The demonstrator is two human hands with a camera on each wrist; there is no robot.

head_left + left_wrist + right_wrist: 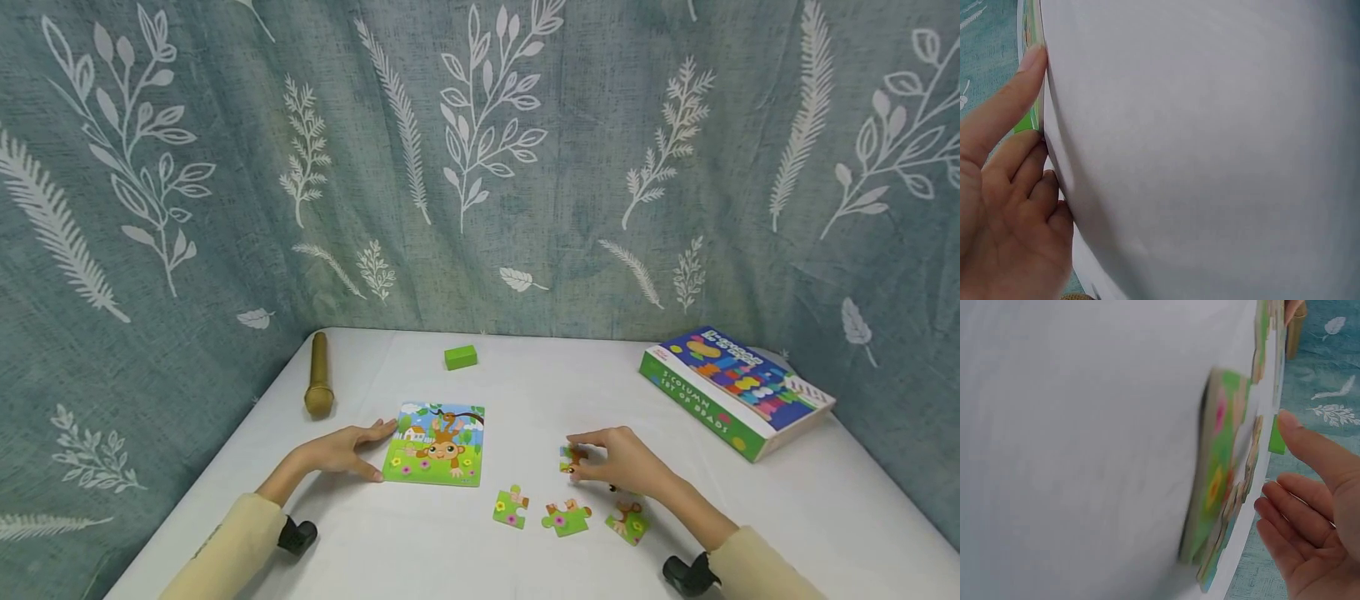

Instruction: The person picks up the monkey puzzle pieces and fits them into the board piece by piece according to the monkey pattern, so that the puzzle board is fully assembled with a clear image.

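The grip of the left hand (pixel 341 454) is spread: straight fingers and thumb lie flat against the left edge of the monkey puzzle board (pixel 436 444), which steadies it on the white tabletop (pixel 525 392) so it cannot slide as pieces go in. The left wrist view shows the same fingertips (pixel 1034 59) touching the board's green edge. Behind the hand, near the curtain, lie a gold cylinder (pixel 318 385) and a small green block (pixel 461 357), well apart from the work. Right of the board, the right hand (pixel 622 462) pinches one puzzle piece (pixel 570 458) between thumb and fingertips, raised just off the tabletop. Three loose pieces (pixel 566 517) lie face up in a row nearby, within easy reach. A colourful bead box (pixel 735 387) rests at the far right.
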